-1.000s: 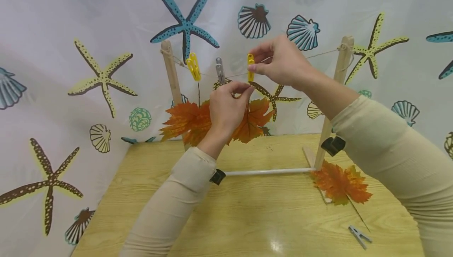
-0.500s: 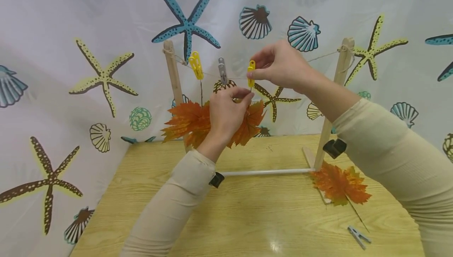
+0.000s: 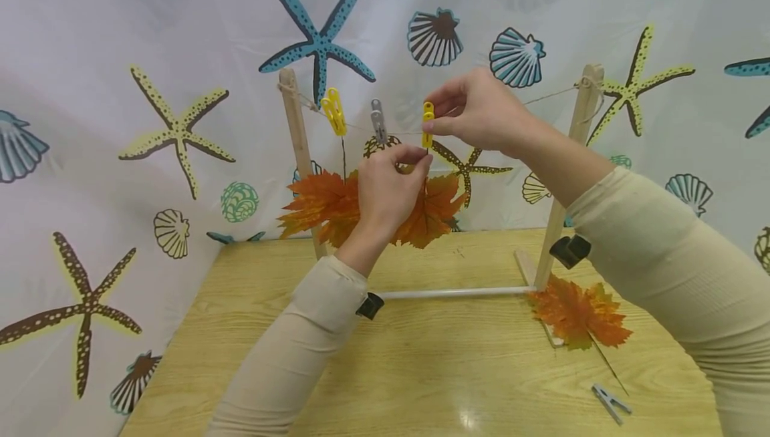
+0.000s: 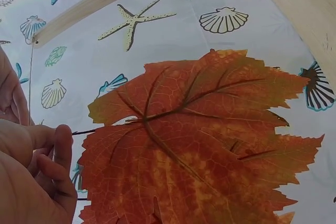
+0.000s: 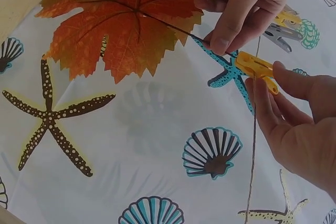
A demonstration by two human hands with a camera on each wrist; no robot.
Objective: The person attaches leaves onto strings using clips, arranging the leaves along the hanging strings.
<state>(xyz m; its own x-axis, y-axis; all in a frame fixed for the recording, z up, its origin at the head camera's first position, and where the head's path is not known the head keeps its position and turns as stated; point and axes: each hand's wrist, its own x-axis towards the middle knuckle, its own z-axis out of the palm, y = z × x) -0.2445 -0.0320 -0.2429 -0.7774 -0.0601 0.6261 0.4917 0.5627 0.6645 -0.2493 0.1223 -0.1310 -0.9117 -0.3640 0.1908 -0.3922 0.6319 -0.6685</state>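
Observation:
My left hand (image 3: 388, 186) pinches the thin dark stem (image 5: 169, 23) of an orange maple leaf (image 3: 432, 213) between thumb and fingers. Just above it, my right hand (image 3: 481, 111) pinches the handle end of a yellow clothespin (image 5: 254, 65). The clothespin sits on the twine (image 5: 252, 161), and the stem's upper end is right at its nose. Further left on the line are a grey clothespin (image 3: 377, 123) and another yellow clothespin (image 3: 333, 113). From that yellow one hangs a leaf (image 3: 319, 203) by its stem; my left hand partly hides the leaves in the head view.
Two wooden posts (image 3: 582, 109) hold the twine, with a white rod (image 3: 457, 293) low between them. On the wooden table (image 3: 433, 370), a maple leaf (image 3: 577, 313) lies by the right post's foot, and a grey clothespin (image 3: 611, 402) lies nearer. A patterned curtain (image 3: 198, 16) hangs behind.
Both hands, with the yellow clothespin and stem, are slightly lower than a second ago, and the twine dips with them. The leaf below my left hand has turned a little and back.

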